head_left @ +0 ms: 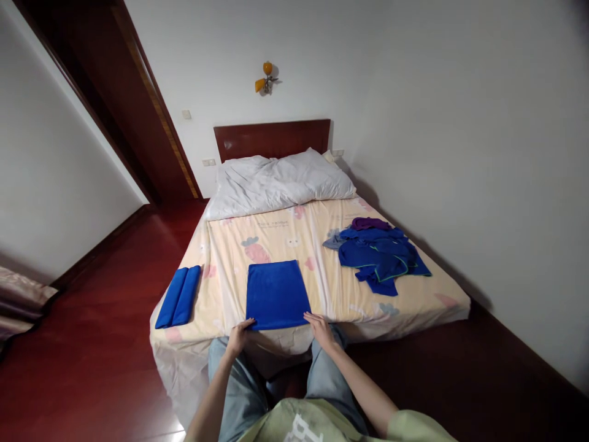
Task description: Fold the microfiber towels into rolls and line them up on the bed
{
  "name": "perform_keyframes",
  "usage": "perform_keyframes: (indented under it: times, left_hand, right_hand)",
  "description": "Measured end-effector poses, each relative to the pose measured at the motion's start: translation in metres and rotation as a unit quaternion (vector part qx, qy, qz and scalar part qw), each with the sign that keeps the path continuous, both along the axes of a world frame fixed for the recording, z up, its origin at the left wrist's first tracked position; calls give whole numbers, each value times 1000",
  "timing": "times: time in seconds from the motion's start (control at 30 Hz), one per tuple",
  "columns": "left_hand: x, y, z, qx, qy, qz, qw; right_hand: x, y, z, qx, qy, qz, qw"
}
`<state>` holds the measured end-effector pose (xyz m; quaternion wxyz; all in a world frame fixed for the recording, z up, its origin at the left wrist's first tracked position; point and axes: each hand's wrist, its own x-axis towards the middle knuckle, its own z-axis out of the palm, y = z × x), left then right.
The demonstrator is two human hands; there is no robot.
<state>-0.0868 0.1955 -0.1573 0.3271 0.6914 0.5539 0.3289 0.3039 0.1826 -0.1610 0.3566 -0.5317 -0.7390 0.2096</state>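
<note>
A folded blue cloth [277, 293] lies flat on the near edge of the bed [322, 252], right in front of me. My left hand [240, 337] touches its near left corner, fingers curled at the edge. My right hand [320, 329] rests by its near right corner with fingers stretched out flat. A second blue cloth [178, 296], folded long and narrow, lies at the bed's left edge. A loose heap of blue cloths [381, 253] with a purple one [369, 223] sits on the right side of the bed.
A rumpled white duvet [280, 181] lies against the wooden headboard [272, 139]. White wall runs close along the bed's right side. Dark red wooden floor [101, 344] spreads to the left, with a doorway [138, 116] beyond and folded fabric [21, 301] at far left.
</note>
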Motion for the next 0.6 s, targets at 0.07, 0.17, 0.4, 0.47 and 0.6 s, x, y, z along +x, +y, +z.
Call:
perform_keyframes:
  times: [0.07,0.17,0.4,0.47,0.6]
  left_hand:
    - [-1,2,4,-10,-5,14,1000]
    - [1,8,11,-17,-5,27,999]
    - [5,19,23,-47,-37,41,997]
    - [5,18,25,-64,-72,56,994]
    - [3,18,29,-98,-139,73,983]
  right_hand:
    - [1,0,6,-17,36,-10,999]
    - [2,3,10,-38,76,-31,996]
    - [0,18,14,-71,177,-82,978]
    - [-3,20,15,-106,234,-100,961]
    - [-4,22,14,-133,310,-122,934]
